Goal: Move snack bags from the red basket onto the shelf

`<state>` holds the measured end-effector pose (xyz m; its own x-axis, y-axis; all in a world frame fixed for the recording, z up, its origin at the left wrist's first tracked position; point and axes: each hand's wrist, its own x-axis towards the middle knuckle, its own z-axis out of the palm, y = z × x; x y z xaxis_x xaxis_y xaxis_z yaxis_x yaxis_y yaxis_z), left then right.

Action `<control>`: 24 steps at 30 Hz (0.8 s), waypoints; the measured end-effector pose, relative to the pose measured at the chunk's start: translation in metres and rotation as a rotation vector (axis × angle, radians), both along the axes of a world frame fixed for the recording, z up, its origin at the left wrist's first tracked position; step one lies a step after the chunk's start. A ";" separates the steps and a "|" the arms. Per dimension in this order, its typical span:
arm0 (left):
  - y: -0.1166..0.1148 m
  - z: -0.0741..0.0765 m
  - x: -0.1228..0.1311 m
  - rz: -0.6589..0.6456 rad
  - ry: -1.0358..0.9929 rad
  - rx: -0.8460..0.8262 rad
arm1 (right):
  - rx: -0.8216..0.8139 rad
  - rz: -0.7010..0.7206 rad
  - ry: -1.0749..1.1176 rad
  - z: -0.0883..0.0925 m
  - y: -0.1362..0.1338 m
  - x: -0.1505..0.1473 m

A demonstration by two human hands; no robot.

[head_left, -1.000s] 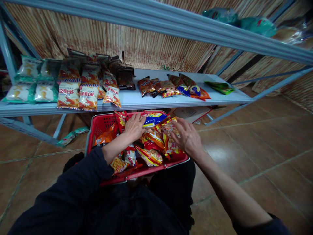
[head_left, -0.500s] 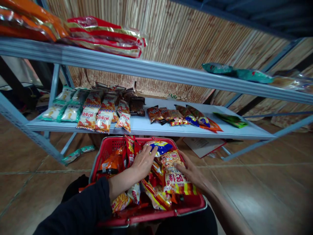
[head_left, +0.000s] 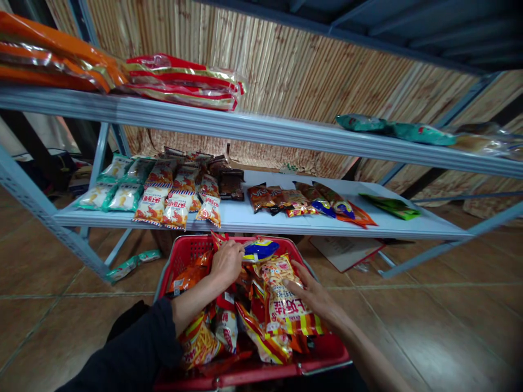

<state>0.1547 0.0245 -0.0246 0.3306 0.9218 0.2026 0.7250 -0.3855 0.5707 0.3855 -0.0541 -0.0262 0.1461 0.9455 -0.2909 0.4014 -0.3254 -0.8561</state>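
A red plastic shopping basket [head_left: 281,372] full of snack bags sits right in front of me. My left hand [head_left: 227,263] is closed over the bags at its far side, fingertips at the left end of a blue and yellow snack bag [head_left: 261,250]. Just behind those fingers a red bag's tip shows; the hand covers the rest. My right hand [head_left: 316,296] has its thumb on the front of a yellow and pink snack bag [head_left: 281,305] and its fingers along the right edge. Orange bags [head_left: 190,279] and a noodle-pictured bag [head_left: 200,345] lie at the basket's left.
Beyond the basket, a blue-grey metal shelf [head_left: 278,222] carries white-and-orange snack bags [head_left: 178,204], teal bags [head_left: 125,196], brown bags [head_left: 261,197] and a green bag [head_left: 390,206]. Its upper board [head_left: 286,132] crosses above. A cardboard piece [head_left: 345,253] and teal packets [head_left: 125,268] lie on the floor.
My left hand has moved left, and the blue bag has shifted slightly left as well. The yellow and pink bag and my right hand have moved a little left and toward me.
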 end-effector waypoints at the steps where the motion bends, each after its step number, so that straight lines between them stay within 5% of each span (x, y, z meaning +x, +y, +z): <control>1: 0.000 0.001 -0.002 0.016 -0.035 -0.002 | -0.017 -0.023 0.063 0.000 -0.001 0.000; 12: -0.003 -0.005 -0.009 0.035 -0.433 -0.140 | -0.076 -0.101 0.288 0.003 -0.007 0.001; 24: 0.005 0.018 -0.041 0.213 -0.887 -0.210 | -0.078 -0.300 0.385 0.042 -0.016 0.019</control>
<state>0.1134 0.0299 -0.0064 -0.0451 0.9915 0.1221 0.0343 -0.1206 0.9921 0.4050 -0.0702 0.0162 0.2768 0.8515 -0.4453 -0.0607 -0.4470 -0.8925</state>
